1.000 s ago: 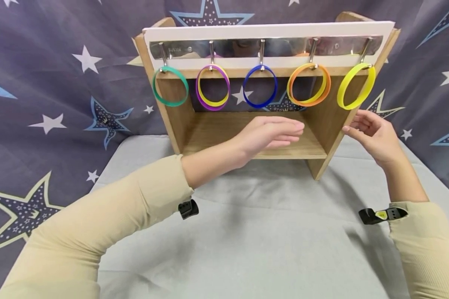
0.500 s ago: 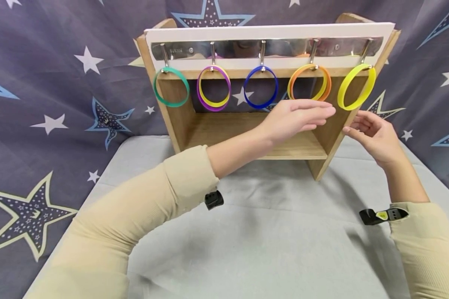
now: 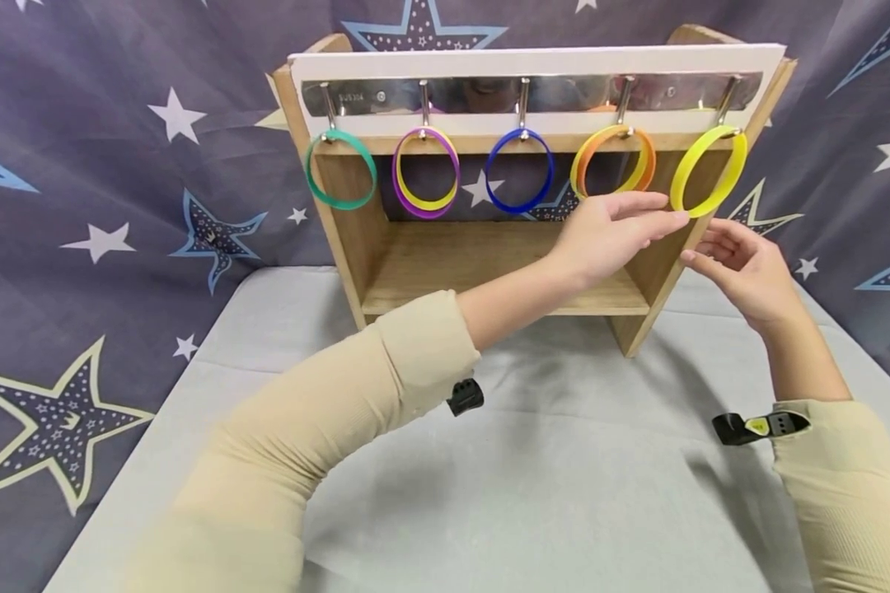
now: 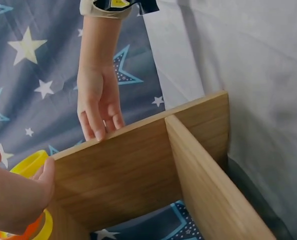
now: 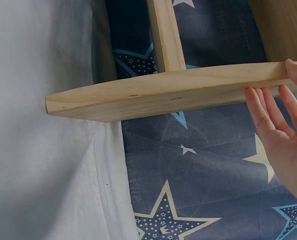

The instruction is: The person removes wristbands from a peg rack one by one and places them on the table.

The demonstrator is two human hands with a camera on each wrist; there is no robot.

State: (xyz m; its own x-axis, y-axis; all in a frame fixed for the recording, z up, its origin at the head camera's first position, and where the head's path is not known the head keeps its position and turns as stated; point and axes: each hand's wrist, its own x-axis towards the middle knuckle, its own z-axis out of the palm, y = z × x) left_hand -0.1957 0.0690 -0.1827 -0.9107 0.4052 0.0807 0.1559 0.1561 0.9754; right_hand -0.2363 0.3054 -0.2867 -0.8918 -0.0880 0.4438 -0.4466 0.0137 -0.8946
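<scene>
My left hand (image 3: 619, 235) reaches across to the far right hook, fingers nearly straight. Its thumb and index fingertips are right at the lower left edge of a yellow wristband (image 3: 679, 177) hanging there. In the left wrist view, the fingertips overlap that yellow band (image 4: 31, 162). With thumb on one side and fingers on the other, my right hand (image 3: 749, 276) grips the right side panel (image 5: 163, 95) of a small wooden rack (image 3: 452, 255). Just left of my left hand, an orange wristband (image 3: 648, 165) and a yellow one share a hook, partly behind that hand.
A metal hook rail (image 3: 460, 96) on a white board (image 3: 541, 59) runs across the rack's top. Further left hang a blue wristband (image 3: 491, 185), a purple one (image 3: 395, 177) paired with yellow, and a green one (image 3: 311, 177). Grey cloth (image 3: 564, 478) lies underneath; a starry curtain (image 3: 119, 189) hangs behind.
My left hand has moved right and slightly up, from in front of the rack's shelf to the rightmost yellow wristband. My right hand stays on the side panel. The wristbands hang as before.
</scene>
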